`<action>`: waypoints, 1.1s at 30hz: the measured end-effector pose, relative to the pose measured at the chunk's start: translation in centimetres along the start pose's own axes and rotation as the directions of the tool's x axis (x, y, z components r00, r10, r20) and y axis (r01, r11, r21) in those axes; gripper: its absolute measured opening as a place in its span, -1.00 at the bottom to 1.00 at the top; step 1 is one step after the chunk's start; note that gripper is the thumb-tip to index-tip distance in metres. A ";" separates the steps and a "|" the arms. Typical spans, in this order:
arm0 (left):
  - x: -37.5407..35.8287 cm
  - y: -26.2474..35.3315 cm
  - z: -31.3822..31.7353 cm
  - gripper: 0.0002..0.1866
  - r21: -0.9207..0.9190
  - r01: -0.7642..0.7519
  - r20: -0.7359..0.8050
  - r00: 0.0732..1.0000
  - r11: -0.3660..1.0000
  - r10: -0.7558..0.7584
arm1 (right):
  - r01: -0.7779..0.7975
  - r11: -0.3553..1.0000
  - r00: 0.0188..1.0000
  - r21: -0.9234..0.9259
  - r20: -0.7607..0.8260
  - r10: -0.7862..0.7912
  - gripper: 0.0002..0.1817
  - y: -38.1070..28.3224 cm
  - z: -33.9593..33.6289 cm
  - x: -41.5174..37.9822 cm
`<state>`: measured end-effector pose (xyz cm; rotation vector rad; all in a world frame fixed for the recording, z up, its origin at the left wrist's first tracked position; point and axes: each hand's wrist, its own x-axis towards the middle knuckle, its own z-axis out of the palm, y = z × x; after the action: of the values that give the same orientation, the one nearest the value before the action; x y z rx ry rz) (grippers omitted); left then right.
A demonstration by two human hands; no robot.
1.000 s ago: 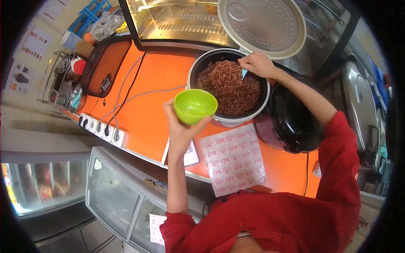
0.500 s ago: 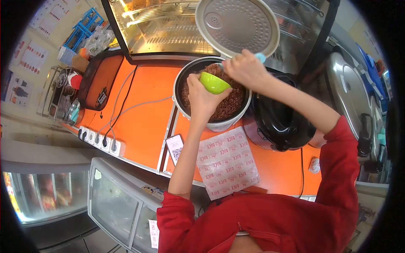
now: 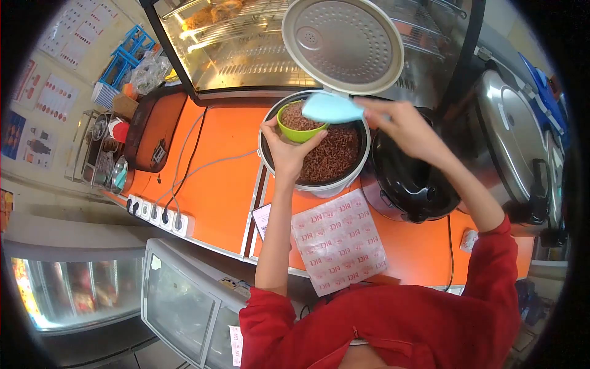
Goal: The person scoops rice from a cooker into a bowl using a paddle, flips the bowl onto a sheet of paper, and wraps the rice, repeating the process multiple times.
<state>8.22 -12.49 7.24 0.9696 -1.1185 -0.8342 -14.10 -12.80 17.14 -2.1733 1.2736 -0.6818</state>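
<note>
My left hand (image 3: 286,152) grips a small green bowl (image 3: 299,134) filled with reddish-brown rice (image 3: 294,117). The bowl is over the left side of an open rice cooker (image 3: 268,161), whose pot contains more dark rice (image 3: 329,161). In my right hand (image 3: 402,132) is a light blue rice paddle (image 3: 333,109), its flat blade at the bowl's upper right rim. The cooker's raised lid (image 3: 344,46) stands behind. In front of the cooker lies a sheet of printed wrapping paper (image 3: 339,243).
A closed black-lidded cooker (image 3: 409,175) stands on the right, with a big silver cooker (image 3: 513,141) beyond it. A glass warming cabinet (image 3: 246,67) is at the back. On the left are cables and a power strip (image 3: 161,215). A phone (image 3: 261,219) lies behind my left forearm.
The bowl has turned from tilted down in the pot to nearly upright, showing rice inside. My right hand has moved right and lower, bringing the paddle blade out over the bowl's rim.
</note>
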 end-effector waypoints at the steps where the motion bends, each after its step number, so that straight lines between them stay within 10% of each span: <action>1: -0.1 0.1 0.0 -0.20 -0.011 -0.020 0.004 1.000 1.000 0.020 | 0.034 0.999 0.999 -0.003 -0.008 -0.034 -0.64 0.1 0.9 -0.4; 9: -0.6 0.4 -0.2 -0.13 0.305 -0.111 0.053 0.994 0.946 0.099 | 0.022 0.995 0.995 -0.095 0.094 -0.013 -0.66 -2.0 2.0 -0.5; 15: -0.9 -0.4 -0.4 -0.05 0.156 -0.044 0.040 0.998 0.987 0.039 | 0.084 0.992 0.995 -0.089 0.062 -0.079 -0.66 -1.9 -1.0 0.0; 22: -0.8 -0.3 -0.4 -0.05 0.266 -0.029 0.035 0.999 0.964 0.021 | 0.140 0.803 0.989 -0.579 0.050 -0.136 -0.71 -4.4 -3.1 0.7; 29: -1.3 0.8 0.8 -0.04 0.057 -0.006 -0.118 0.993 0.998 0.012 | -0.017 0.996 0.995 -0.082 0.097 0.025 -0.67 -2.5 3.0 -0.2; 31: -1.5 -0.7 0.6 -0.04 0.349 -0.034 -0.120 0.989 0.937 0.081 | -0.027 0.996 0.997 -0.090 0.066 0.033 -0.66 -1.9 4.5 -0.7; 33: -1.7 -1.9 0.8 -0.05 0.262 -0.035 -0.143 0.987 0.964 0.074 | 0.002 0.999 0.995 0.033 0.098 -0.005 -0.65 -1.7 5.0 -0.8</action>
<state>6.88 -11.80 5.01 1.1931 -1.1347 -0.5672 -10.12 -10.46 14.51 -2.1548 1.2002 -0.5856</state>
